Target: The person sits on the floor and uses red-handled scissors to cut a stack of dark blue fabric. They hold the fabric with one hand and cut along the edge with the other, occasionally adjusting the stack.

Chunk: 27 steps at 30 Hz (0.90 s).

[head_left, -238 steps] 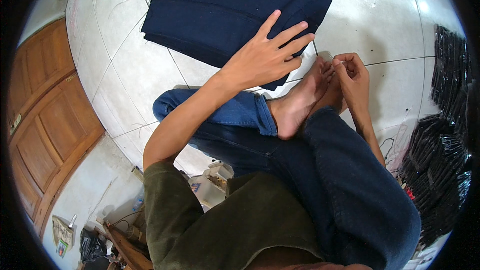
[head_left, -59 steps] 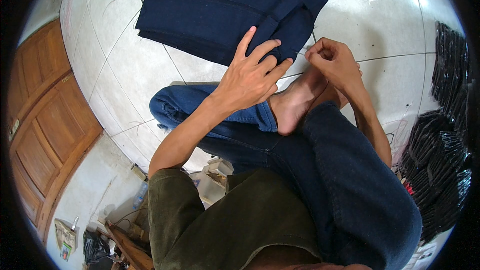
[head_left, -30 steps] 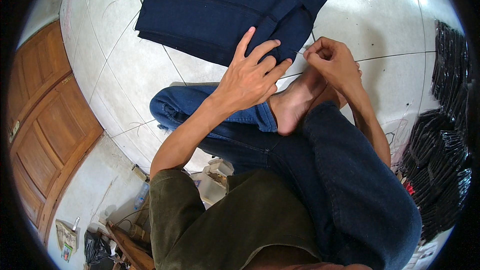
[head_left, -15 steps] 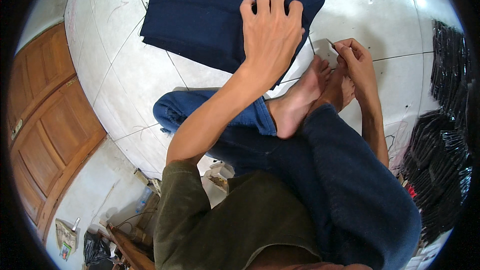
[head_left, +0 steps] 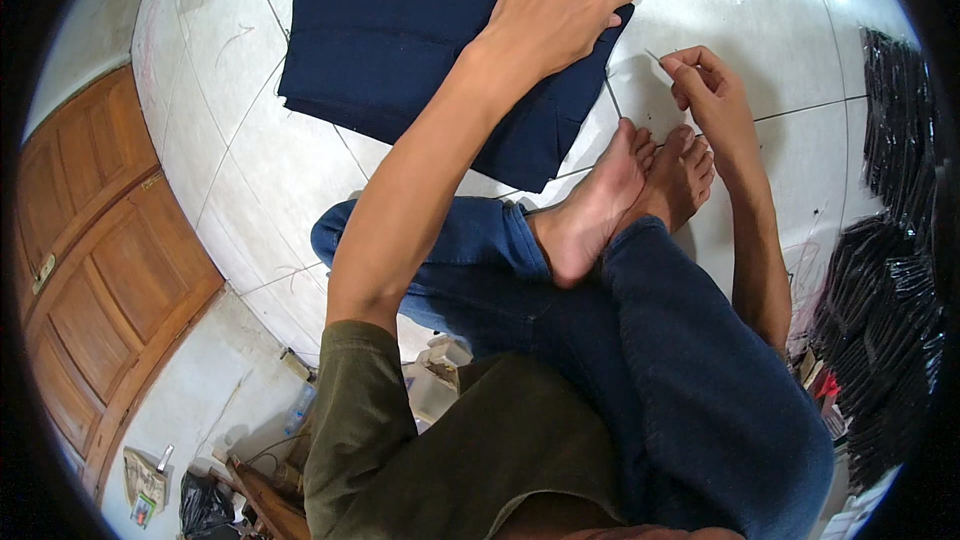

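Observation:
My left hand (head_left: 560, 5) lies palm down on the upper right part of a folded piece of dark navy fabric (head_left: 380, 50), its fingers apart and the index finger stretched toward the cloth's right edge. The cloth rests on the floor in front of my feet. To the right of it, my right hand (head_left: 712, 90) is raised above the tiles, thumb and fingers pinched around a thin, pointed tool (head_left: 653, 56). Only the slim tip of that tool shows, aimed up and left; its exact kind is hidden in the fingers.
My bare feet (head_left: 590, 215) and crossed legs in blue jeans (head_left: 690, 340) sit just below the cloth. Shiny black bundled strips (head_left: 880, 310) lie along the right on white floor tiles (head_left: 260, 165). A wooden door (head_left: 110, 290) stands left; a black plastic bag (head_left: 205, 502) is lower left.
My left hand has moved up and slightly right over the fabric, and its index finger has straightened. The right hand has shifted slightly up, still holding the thin tool. The view has shifted a little.

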Available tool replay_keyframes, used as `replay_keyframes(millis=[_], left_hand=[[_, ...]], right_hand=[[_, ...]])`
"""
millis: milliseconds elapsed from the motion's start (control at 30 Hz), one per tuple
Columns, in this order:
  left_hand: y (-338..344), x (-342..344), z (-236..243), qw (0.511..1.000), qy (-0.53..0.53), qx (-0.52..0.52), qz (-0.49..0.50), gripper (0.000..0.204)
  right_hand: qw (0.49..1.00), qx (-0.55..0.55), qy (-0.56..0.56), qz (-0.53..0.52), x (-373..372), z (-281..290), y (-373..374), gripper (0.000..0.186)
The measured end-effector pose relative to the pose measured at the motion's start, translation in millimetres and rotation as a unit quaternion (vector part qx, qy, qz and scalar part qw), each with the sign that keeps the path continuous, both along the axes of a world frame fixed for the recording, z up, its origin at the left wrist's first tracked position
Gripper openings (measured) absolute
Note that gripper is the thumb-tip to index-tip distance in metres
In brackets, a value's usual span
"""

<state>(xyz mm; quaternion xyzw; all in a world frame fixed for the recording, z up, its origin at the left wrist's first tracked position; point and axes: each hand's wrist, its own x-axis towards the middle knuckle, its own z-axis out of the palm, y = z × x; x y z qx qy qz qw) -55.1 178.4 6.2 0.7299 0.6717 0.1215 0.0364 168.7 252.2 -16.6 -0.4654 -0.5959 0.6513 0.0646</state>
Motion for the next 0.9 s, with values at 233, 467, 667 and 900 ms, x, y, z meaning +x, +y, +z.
replay_keyframes(millis=[233,467,667,900], left_hand=[[23,-9,-4,0.997,-0.01,-0.061,0.041,0.028],[11,-31,1,0.987,-0.14,-0.015,0.071,0.03],[18,-26,13,0.988,0.125,0.084,0.037,0.031],[4,-42,-1,0.985,-0.143,-0.003,0.092,0.036]], right_hand=[[0.999,0.034,-0.012,-0.015,0,5,10,0.02],[0.999,0.02,-0.028,-0.014,12,-5,10,0.02],[0.999,0.027,-0.029,-0.011,6,-3,11,0.022],[0.999,0.017,-0.037,-0.011,7,0,8,0.021]])
